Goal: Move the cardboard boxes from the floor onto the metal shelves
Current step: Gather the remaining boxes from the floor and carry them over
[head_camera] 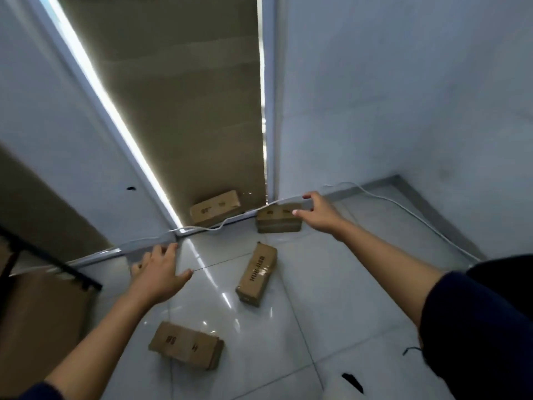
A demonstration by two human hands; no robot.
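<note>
Hands (161,272) (317,210) hang open, seemingly empty, above four floor boxes (256,275).

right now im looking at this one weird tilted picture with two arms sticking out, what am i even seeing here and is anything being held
This is a single picture from a wide-angle camera worn on a person's head, looking forward and down, which is why the walls lean and the arms seem to grow out of the bottom edge. There is no machine, just bare hands.

The left hand is spread open above the tiled floor and holds nothing. The right hand reaches to the far box by the wall; its fingers are at the box's top edge, but a firm grip is not clear.

Four cardboard boxes lie on the floor: that one, one in the doorway, one in the middle and the nearest one. A white cable runs along the wall. A dark metal frame shows at the left.
</note>
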